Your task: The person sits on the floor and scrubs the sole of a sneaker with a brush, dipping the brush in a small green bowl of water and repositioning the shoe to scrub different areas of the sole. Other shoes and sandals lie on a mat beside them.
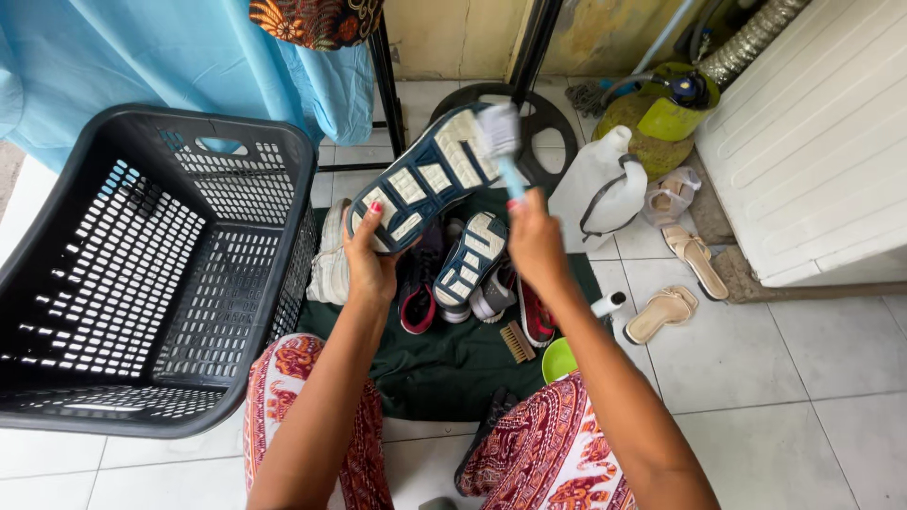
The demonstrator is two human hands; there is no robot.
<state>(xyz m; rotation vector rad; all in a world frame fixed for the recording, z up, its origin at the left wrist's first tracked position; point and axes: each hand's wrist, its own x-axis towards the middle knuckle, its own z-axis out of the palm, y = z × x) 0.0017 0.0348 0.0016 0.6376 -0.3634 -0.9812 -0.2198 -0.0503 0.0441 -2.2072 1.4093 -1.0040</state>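
Left hand (370, 264) fingers grip sneaker (425, 179); right hand (536, 244) clenches brush (501, 142); laundry basket (57, 255) empty.

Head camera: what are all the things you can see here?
Shoe: one, navy with white sole, held sole-up.
Brush: one, light blue handle, on the sole.
Basket: one, black, left.
Shoes on cloth: several, mixed colours, centre.
Cloth: one, dark green, floor.
Jug: one, white, right of centre.
Sandals: three, beige, right.
Bowl: one, green, by the knee.
Left hand: holds the shoe.
Right hand: holds the brush.
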